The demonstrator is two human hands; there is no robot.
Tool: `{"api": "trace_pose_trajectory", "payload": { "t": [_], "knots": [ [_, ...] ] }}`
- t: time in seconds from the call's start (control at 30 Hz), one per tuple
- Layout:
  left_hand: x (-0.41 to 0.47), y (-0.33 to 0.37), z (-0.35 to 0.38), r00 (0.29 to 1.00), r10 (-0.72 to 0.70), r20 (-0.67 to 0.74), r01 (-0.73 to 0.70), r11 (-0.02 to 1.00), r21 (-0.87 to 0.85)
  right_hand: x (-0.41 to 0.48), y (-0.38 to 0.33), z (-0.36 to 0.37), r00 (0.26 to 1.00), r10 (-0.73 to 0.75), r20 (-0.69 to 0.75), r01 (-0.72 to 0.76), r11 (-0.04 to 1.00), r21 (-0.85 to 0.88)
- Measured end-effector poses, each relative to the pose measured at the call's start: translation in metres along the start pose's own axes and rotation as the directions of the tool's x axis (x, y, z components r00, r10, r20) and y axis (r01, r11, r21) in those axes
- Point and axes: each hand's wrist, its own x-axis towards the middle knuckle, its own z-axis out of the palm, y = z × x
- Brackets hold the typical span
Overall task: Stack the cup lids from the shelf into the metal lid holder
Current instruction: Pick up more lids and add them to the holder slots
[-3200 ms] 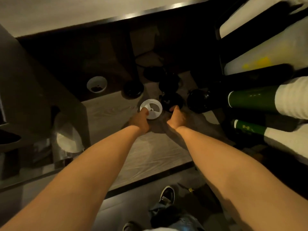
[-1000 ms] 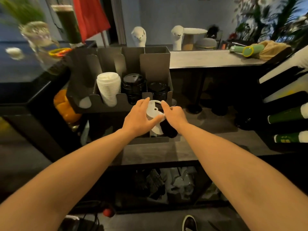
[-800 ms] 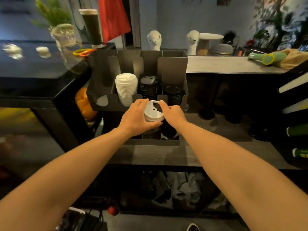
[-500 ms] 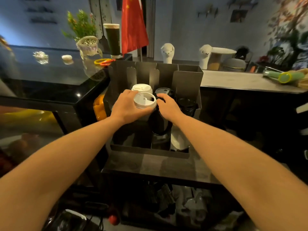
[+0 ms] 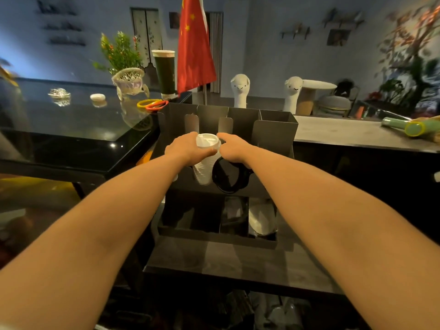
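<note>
two hands: the left hand (image 5: 183,148) fingers grasp one white cup lid (image 5: 207,140) atop the white lid stack (image 5: 202,172) in the metal lid holder (image 5: 273,129); the right hand (image 5: 234,148) fingers clutch one black lid (image 5: 228,177). grey desk (image 5: 345,135) at 2 o'clock, two alpaca figures (image 5: 240,91) at 12, blue walls.

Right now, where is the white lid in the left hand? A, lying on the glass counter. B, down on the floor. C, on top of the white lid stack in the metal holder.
C: the left hand grips the white lid atop the white lid stack inside the metal holder.
</note>
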Motion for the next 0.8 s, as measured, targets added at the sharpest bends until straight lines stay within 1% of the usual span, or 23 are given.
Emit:
{"api": "trace_pose_trajectory", "payload": {
  "t": [0.2,0.3,0.4,0.53,0.57,0.63,0.67,0.73,0.8],
  "knots": [
    [0.010,-0.003,0.017,1.000,0.005,-0.009,-0.005,0.998,-0.057,0.014,0.001,0.003,0.999,0.001,0.040,0.003,0.996,-0.087],
    [0.013,-0.004,0.017,1.000,0.012,-0.023,-0.013,0.999,-0.032,0.017,0.004,0.001,0.997,0.013,0.073,-0.004,0.994,-0.114],
    [0.014,-0.006,0.016,1.000,0.019,-0.018,-0.019,1.000,-0.004,0.020,0.006,-0.001,0.993,0.018,0.120,-0.005,0.995,-0.103],
    [0.011,-0.005,0.018,1.000,0.010,-0.016,-0.010,1.000,0.021,0.021,0.007,0.000,0.992,0.011,0.125,-0.002,0.998,-0.069],
    [0.008,-0.004,0.018,0.999,0.012,-0.041,-0.009,0.998,0.055,0.019,0.007,0.000,0.993,0.012,0.119,-0.005,0.998,-0.056],
    [-0.001,-0.003,0.020,0.985,0.052,-0.167,-0.038,0.996,0.083,0.016,0.007,0.000,0.996,0.027,0.088,-0.026,1.000,-0.007],
    [-0.006,-0.002,0.021,0.964,0.085,-0.250,-0.075,0.996,0.049,0.014,0.008,0.000,0.998,0.032,0.056,-0.034,0.999,0.032],
    [-0.017,0.000,0.023,0.913,0.117,-0.391,-0.160,0.984,-0.079,0.012,0.009,0.000,0.999,0.034,-0.012,-0.033,0.993,0.115],
    [-0.028,0.005,0.023,0.890,0.110,-0.443,-0.221,0.952,-0.209,0.009,0.011,0.000,0.997,0.048,-0.068,-0.034,0.980,0.196]
  ]
}}
